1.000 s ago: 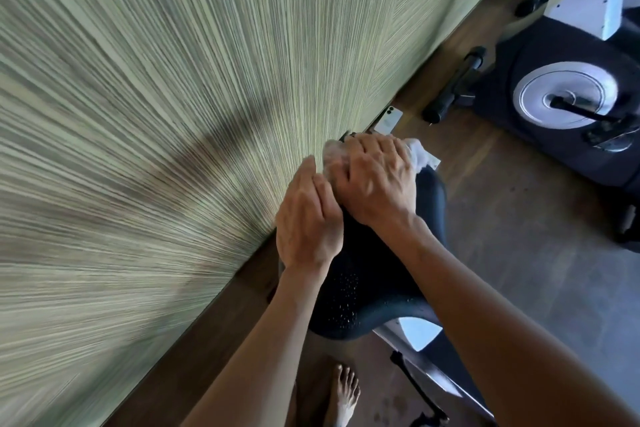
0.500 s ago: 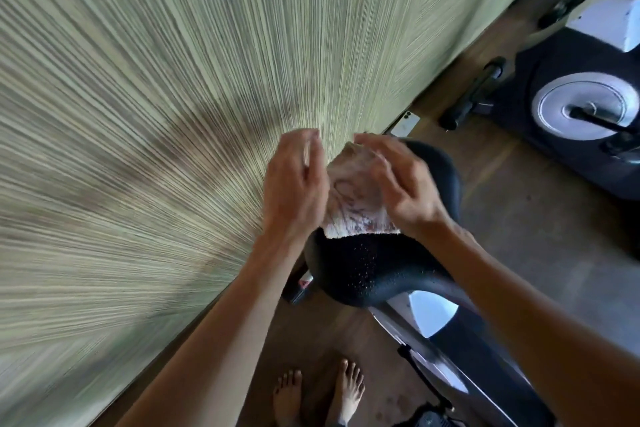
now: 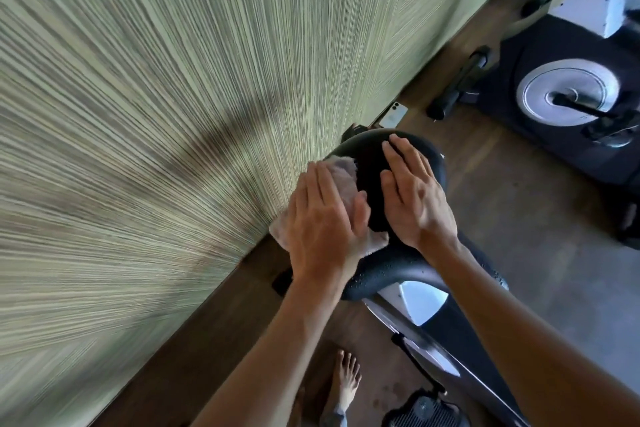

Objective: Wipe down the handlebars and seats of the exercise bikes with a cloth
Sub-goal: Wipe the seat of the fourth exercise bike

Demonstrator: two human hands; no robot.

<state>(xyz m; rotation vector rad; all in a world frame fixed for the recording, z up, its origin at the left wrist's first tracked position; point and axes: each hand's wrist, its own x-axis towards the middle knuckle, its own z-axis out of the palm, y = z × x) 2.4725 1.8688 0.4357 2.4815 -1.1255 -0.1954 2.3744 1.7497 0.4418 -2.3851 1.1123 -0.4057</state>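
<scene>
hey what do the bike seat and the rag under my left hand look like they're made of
Seat: looks like black moulded vinyl or rubbery padding, matte with a fine pebbled grain; droplets bead on it, so the surface seems not to soak up water.

Cloth: a soft, pale pinkish fabric, probably cotton or microfibre. It crumples in folds under the left hand and has a fuzzy edge; the exact weave is too blurred to tell.

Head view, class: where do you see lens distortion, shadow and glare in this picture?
Head view: the wide lens fans the striped wall outward, smearing its edges; a soft dark shadow crosses that wall above the left hand; window light glares off the flywheel disc and a glossy white panel below the seat; hands and cloth stay fairly sharp.
</scene>
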